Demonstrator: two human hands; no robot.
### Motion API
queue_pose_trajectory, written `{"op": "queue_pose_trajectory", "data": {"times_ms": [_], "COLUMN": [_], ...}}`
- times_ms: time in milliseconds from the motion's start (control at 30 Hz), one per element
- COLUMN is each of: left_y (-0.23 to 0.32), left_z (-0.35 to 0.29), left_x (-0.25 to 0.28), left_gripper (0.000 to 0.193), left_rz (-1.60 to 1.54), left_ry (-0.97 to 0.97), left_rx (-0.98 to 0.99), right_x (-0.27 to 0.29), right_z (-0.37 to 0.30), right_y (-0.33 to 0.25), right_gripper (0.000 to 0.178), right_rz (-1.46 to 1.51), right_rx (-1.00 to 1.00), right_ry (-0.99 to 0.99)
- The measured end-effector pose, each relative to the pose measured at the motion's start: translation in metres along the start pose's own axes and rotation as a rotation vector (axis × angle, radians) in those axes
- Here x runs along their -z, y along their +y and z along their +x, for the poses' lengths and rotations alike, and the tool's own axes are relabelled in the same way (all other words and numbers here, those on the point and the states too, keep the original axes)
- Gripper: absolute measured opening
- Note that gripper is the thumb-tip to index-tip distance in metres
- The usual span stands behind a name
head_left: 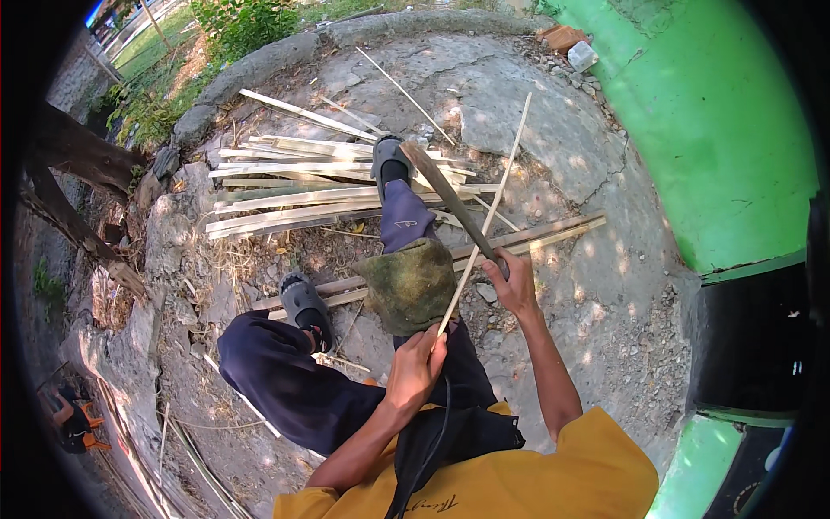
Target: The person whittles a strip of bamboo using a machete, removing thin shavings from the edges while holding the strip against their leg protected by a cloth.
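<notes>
My left hand (417, 368) is closed around the near end of a thin, pale bamboo strip (513, 156), which slants away to the upper right. My right hand (516, 284) grips the near end of a long, dark brown stick-like tool (450, 192); whether it has a blade cannot be seen past my fingers. The tool points away toward my outstretched foot and crosses the strip just beside my right hand. Beneath the strip, a worn green-brown cloth pad (406, 285) lies over my extended leg.
Split bamboo strips (294, 197) lie heaped around my far shoe (389, 160). Two longer slats (553, 232) pass under my leg. A green wall (718, 112) stands at right, tree trunks (86, 156) at left. Another person's arm (62, 408) shows at the lower left.
</notes>
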State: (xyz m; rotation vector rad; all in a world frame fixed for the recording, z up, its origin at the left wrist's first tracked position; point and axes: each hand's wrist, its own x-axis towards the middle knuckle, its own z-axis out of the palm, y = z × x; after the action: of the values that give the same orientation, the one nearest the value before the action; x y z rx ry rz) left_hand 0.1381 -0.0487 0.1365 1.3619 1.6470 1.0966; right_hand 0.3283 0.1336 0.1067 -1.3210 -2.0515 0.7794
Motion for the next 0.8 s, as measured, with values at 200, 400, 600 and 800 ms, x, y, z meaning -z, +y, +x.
{"op": "queue_pose_trajectory", "data": {"times_ms": [200, 400, 600, 800], "left_y": [-0.004, -0.003, 0.000, 0.000], "left_z": [0.000, -0.001, -0.001, 0.000], "left_x": [0.000, -0.001, -0.002, 0.001], "left_gripper": [0.027, 0.026, 0.023, 0.023], "left_rz": [-0.008, 0.015, -0.014, -0.037], "left_ry": [-0.037, 0.017, 0.024, -0.002], "left_rx": [0.025, -0.029, 0.007, 0.049], "right_x": [-0.010, -0.002, 0.008, -0.001], "right_z": [-0.038, 0.006, 0.036, -0.005], "right_y": [-0.009, 0.015, 0.029, 0.019], "right_gripper": [0.058, 0.059, 0.063, 0.056], "right_rz": [-0.034, -0.036, -0.039, -0.049], "right_rx": [0.120, 0.033, 0.011, 0.083], "right_ry": [-0.023, 0.002, 0.068, -0.015]}}
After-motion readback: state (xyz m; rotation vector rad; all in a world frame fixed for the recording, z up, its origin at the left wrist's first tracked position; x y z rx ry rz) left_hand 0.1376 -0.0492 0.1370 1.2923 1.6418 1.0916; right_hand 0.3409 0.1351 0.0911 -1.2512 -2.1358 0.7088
